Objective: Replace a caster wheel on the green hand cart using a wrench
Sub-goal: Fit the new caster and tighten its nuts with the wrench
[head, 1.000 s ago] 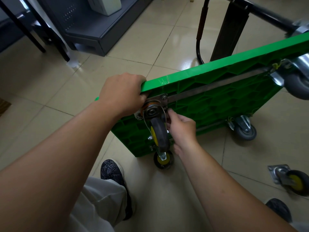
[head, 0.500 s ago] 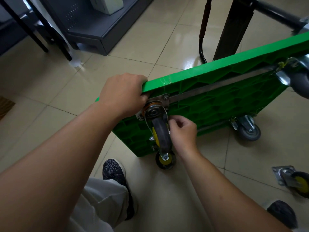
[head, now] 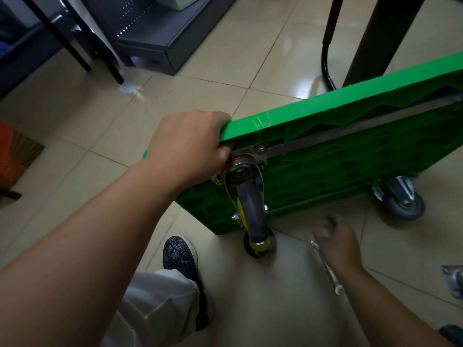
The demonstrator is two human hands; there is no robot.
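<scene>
Head view: nearest, at 7 o'clock, a pale trouser leg [head: 155,304] ends in a dark patterned shoe [head: 179,254] planted on the tiled floor [head: 263,309]. Bare tile lies open between the shoe and the right forearm. At 4 o'clock the right hand [head: 338,244] hangs over a wrench [head: 337,288] lying flat on the floor. The hand is blurred, so I cannot tell whether its fingers are spread or curled, or whether it touches the tool. At the frame's 4 o'clock edge a loose caster [head: 454,281] sits on the tile, well apart from the cart and cut off by the border.

The green hand cart [head: 350,151] stands tipped on its long edge, ribbed underside toward the camera, running from centre out to 2 o'clock. At 6 o'clock a yellow-hubbed caster [head: 259,245] at its lower near corner touches the floor. Just above it the caster wheel [head: 250,211] hangs from a metal plate [head: 260,149] bolted at the upper near corner. The left hand [head: 190,146] wraps that corner, fingers curled under the top edge beside the plate. A grey caster [head: 403,204] meets the floor at 3 o'clock.

Farther off, open tile spreads from 9 to 11 o'clock, with an orange mat [head: 15,151] at the 9 o'clock border. At 12 o'clock a dark shelf unit [head: 150,33] carries a pale box [head: 175,0], clipped by the top edge. At 1 o'clock a black post [head: 375,33] and a curved black tube [head: 325,66] rise behind the cart's top edge.
</scene>
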